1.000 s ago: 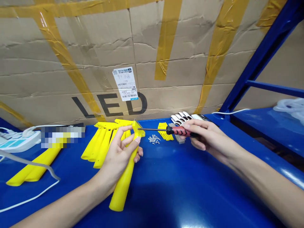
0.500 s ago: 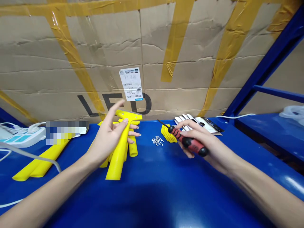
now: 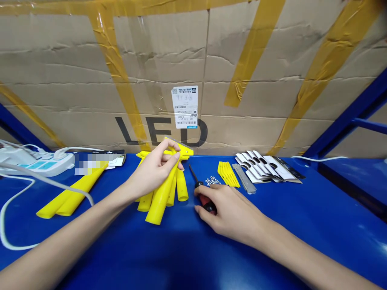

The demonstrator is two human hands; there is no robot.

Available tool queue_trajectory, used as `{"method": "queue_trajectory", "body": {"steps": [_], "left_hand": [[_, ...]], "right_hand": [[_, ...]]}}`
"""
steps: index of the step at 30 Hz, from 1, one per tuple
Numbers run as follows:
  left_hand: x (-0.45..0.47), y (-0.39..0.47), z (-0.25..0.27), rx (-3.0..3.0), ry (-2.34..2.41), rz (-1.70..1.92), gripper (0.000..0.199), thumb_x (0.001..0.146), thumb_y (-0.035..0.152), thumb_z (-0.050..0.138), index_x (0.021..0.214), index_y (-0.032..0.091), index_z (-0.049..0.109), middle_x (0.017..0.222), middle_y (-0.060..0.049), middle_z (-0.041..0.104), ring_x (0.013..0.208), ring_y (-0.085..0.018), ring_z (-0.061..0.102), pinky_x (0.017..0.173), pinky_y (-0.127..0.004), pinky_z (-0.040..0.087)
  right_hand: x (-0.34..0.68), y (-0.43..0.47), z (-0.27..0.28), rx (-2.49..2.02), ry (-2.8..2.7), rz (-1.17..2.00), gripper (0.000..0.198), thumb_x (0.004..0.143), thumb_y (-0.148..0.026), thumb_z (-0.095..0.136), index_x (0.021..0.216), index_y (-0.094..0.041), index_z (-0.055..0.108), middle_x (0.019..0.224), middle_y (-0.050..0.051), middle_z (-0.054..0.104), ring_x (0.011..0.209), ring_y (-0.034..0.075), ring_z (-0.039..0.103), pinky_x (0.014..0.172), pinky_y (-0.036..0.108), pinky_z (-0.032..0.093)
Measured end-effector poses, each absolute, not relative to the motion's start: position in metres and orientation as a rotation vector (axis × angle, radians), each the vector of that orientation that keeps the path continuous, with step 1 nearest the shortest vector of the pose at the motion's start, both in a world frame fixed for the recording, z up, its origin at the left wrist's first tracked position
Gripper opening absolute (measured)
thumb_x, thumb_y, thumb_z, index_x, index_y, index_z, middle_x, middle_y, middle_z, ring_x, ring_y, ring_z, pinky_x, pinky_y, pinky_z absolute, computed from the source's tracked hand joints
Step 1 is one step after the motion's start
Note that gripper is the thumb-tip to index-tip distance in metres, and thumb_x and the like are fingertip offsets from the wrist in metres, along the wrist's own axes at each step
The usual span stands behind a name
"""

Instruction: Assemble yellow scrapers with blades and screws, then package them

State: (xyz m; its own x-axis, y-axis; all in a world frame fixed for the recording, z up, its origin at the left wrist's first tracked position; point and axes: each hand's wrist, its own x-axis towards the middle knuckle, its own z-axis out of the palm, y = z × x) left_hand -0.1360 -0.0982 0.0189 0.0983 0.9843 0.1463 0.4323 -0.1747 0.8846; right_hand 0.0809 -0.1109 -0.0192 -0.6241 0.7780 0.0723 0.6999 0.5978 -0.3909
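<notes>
In the head view, my left hand grips a yellow scraper near its T-shaped head, with the tubular handle slanting down towards me. Beneath and behind it lie several more yellow scrapers in a bunch. My right hand is low over the blue table, its fingers around the red and black handle of a screwdriver. The screwdriver's thin shaft points away and slightly left. Just beyond that hand sit small silver screws, a fanned stack of yellow plastic plates and grey metal strips.
White and black packaging cards lie at the right. To the left are two yellow scrapers, a white power strip and loose cables. A large taped cardboard box stands behind the blue table.
My right hand has lowered the screwdriver towards the table and moved left, baring the plates and grey strips. My left hand has turned the scraper and shifted its fingers. The view has swung left.
</notes>
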Motion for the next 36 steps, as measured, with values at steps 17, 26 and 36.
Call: {"method": "queue_trajectory", "body": {"steps": [17, 26, 36], "left_hand": [[-0.052, -0.072, 0.036, 1.837, 1.277, 0.818, 0.020, 0.093, 0.033, 0.057, 0.104, 0.019, 0.063, 0.090, -0.006, 0.078, 0.091, -0.022, 0.070, 0.079, -0.034, 0.048], [-0.030, -0.065, 0.018, 1.819, 1.112, 0.772, 0.021, 0.086, 0.024, 0.058, 0.107, 0.022, 0.055, 0.084, -0.004, 0.074, 0.075, -0.019, 0.068, 0.065, -0.029, 0.048], [-0.045, -0.066, 0.035, 1.842, 1.108, 0.769, 0.026, 0.090, 0.024, 0.056, 0.114, 0.026, 0.046, 0.088, -0.002, 0.077, 0.080, -0.017, 0.066, 0.069, -0.029, 0.042]], "right_hand": [[0.189, -0.061, -0.008, -1.604, -2.184, 0.199, 0.011, 0.085, -0.017, 0.059, 0.090, -0.021, 0.068, 0.078, 0.003, 0.076, 0.073, 0.020, 0.069, 0.066, 0.028, 0.044], [0.190, -0.061, -0.015, -1.644, -2.246, 0.297, 0.012, 0.079, -0.018, 0.065, 0.090, -0.021, 0.069, 0.079, 0.005, 0.075, 0.071, 0.020, 0.068, 0.065, 0.028, 0.045], [0.197, -0.057, -0.010, -1.711, -2.114, 0.101, 0.014, 0.085, -0.023, 0.057, 0.089, -0.020, 0.070, 0.085, 0.008, 0.075, 0.077, 0.022, 0.069, 0.067, 0.030, 0.046]]}}
